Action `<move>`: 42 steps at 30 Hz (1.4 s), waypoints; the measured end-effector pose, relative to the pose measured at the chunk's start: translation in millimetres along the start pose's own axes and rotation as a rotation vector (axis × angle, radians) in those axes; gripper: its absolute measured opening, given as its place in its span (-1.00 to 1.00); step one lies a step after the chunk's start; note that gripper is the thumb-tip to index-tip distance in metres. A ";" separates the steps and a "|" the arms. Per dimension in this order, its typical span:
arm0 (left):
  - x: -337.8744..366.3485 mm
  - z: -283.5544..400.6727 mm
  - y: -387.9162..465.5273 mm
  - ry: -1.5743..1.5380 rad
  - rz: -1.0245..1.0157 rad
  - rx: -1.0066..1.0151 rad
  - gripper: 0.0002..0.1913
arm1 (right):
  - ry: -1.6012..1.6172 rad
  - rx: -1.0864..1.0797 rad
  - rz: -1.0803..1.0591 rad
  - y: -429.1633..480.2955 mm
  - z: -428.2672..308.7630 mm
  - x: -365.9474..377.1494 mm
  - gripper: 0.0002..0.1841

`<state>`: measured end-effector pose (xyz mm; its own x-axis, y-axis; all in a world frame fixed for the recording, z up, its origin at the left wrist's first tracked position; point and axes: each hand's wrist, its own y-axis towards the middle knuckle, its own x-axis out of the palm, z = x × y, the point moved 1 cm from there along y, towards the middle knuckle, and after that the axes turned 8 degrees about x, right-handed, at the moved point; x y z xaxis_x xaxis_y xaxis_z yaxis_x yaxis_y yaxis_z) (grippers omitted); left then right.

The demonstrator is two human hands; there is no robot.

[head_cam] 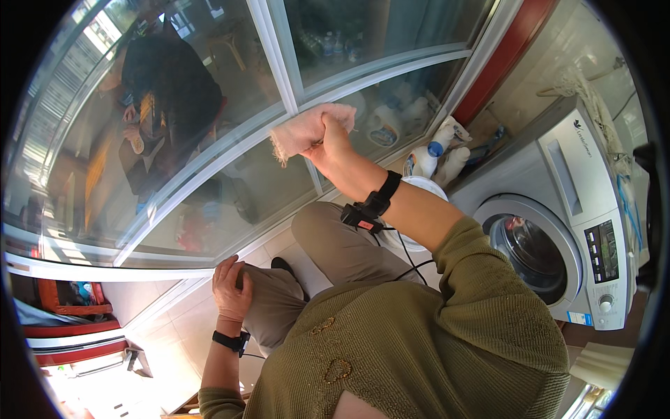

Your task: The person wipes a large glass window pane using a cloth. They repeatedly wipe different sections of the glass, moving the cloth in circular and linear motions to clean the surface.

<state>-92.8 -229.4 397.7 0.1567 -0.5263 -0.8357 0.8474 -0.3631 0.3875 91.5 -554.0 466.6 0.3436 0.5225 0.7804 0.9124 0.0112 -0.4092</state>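
Observation:
In the head view, my right hand (333,145) grips a folded pink cloth (306,128) with a frayed edge. The cloth lies against the white crossbar (230,148) of a glazed sliding door, near the point where an upright frame meets it. My left hand (232,288) rests on my knee, its fingers somewhat spread and holding nothing. Glass panes (261,180) fill the door above and below the crossbar. Both wrists carry black straps, and thin cables run from them.
A silver front-loading washing machine (544,220) stands at the right. Beside it are detergent bottles (426,157) and a white bucket (424,184), partly hidden by my right arm. Through or reflected in the glass, a seated person (170,99) shows. A red door frame (502,57) borders the glazing.

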 end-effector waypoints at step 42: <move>-11.2 10.7 -6.3 0.112 -0.125 -0.137 -0.74 | 0.046 -0.389 0.470 194.8 -201.1 -353.3 -0.73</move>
<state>-105.3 -229.5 408.8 0.0954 -0.3921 -0.9150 0.9235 -0.3081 0.2283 192.6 -907.8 206.2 0.7305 0.3586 0.5812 0.6721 -0.5282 -0.5189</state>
